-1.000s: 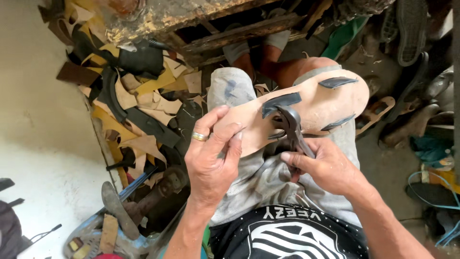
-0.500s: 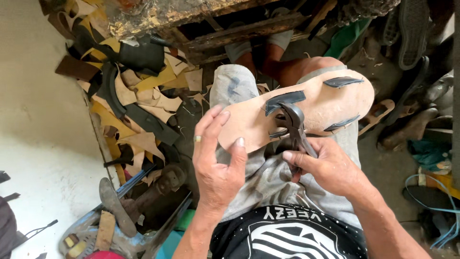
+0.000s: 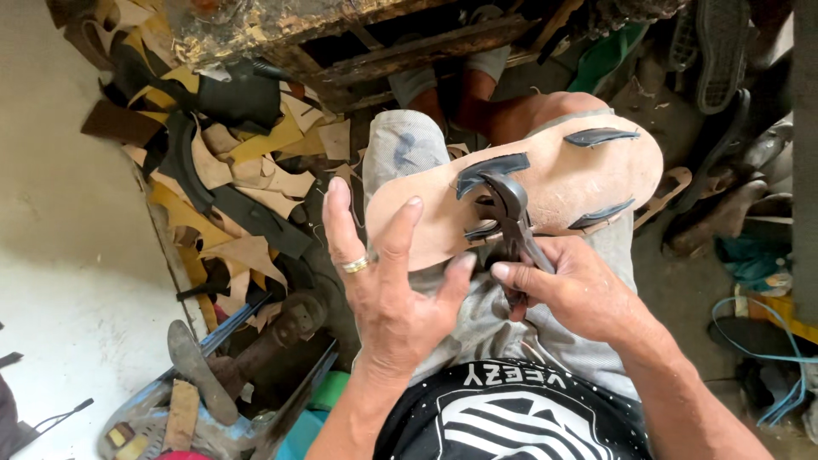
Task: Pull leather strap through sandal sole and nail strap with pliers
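A tan leather sandal sole [image 3: 562, 183] lies bottom-up across my knees, with several black strap ends [image 3: 492, 170] poking through it. My right hand [image 3: 575, 285] grips the handles of dark metal pincers [image 3: 509, 213], whose jaws bite a black strap end at the sole's middle. My left hand [image 3: 388, 285] wears a gold ring. Its fingers are spread and lifted, and the fingertips reach the sole's near end; it holds nothing.
A heap of tan, yellow and black leather offcuts [image 3: 230, 179] lies at the left under a worn wooden bench [image 3: 341, 34]. An iron shoe last stand [image 3: 256, 349] and tools lie at the lower left. Shoes and soles [image 3: 716, 60] lie at the right, with a blue cord [image 3: 780, 358].
My left hand has let go of the sole's near end and opened, fingers lifting and spreading. My right hand keeps the pincers on the strap.
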